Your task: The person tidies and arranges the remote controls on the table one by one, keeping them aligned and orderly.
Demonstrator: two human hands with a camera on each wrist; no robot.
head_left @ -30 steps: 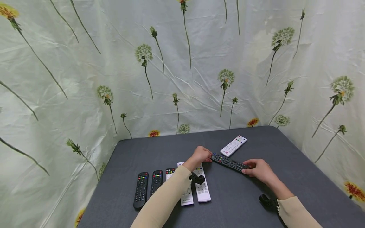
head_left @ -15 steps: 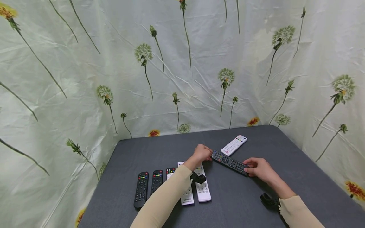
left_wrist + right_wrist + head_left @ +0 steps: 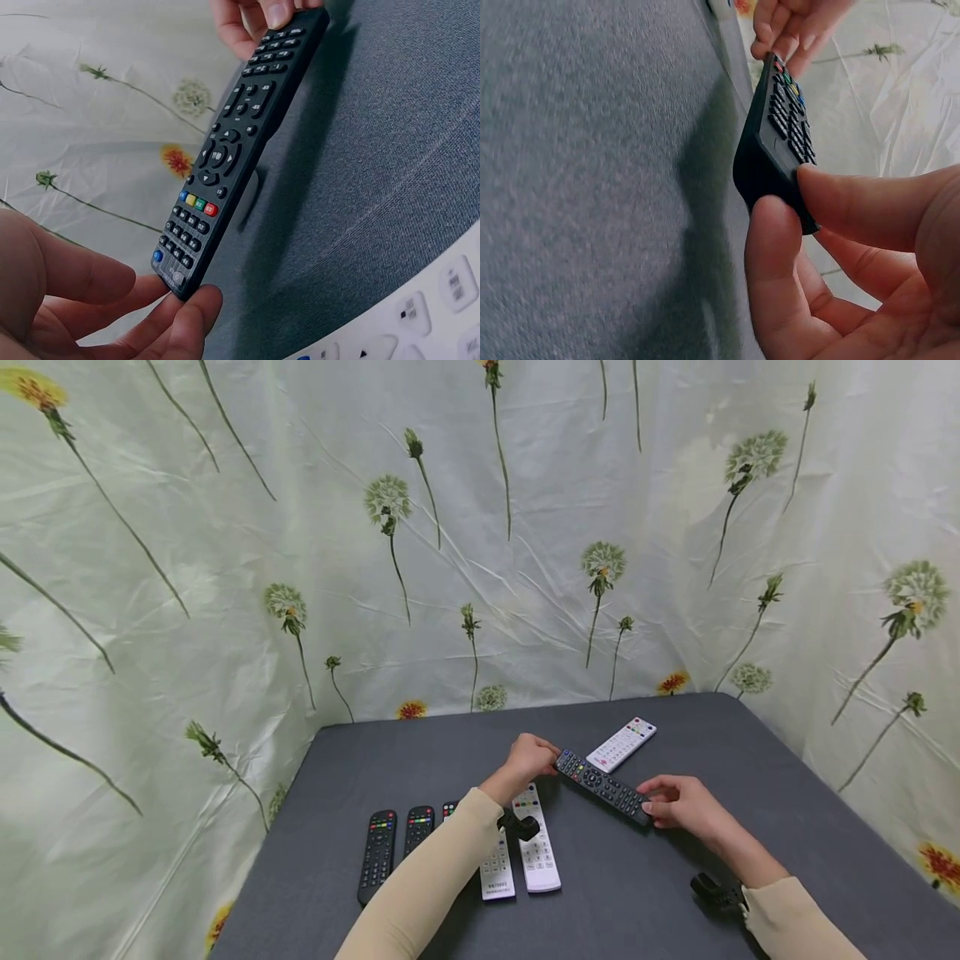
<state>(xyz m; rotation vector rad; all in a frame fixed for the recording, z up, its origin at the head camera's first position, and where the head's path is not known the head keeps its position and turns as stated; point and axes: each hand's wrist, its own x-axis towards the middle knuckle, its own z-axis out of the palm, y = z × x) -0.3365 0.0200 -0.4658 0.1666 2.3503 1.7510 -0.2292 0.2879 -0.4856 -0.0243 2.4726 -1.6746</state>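
A long black remote control [image 3: 603, 787] with coloured keys is held between both hands, slightly above the table. My left hand [image 3: 527, 758] holds its far-left end with the fingertips, seen close in the left wrist view beside the remote's blue and white keys. At the opposite end, my right hand [image 3: 684, 807] pinches the remote between thumb and fingers. In the right wrist view the right thumb [image 3: 855, 202] lies against the keypad side and a fingertip [image 3: 774, 225] presses the end. The remote casts a shadow on the cloth below it.
Behind the held remote lies a white remote [image 3: 621, 744]. To the left are a white remote [image 3: 538, 856], another white one [image 3: 497, 870] and black remotes [image 3: 377, 852], partly hidden by the left sleeve [image 3: 427, 877]. Grey cloth covers the table [image 3: 600, 902]; a flowered curtain [image 3: 450, 568] stands behind.
Both hands keep their hold on the black remote. It has tilted a little, its left end slightly higher and its right end slightly lower. The head view has shifted slightly.
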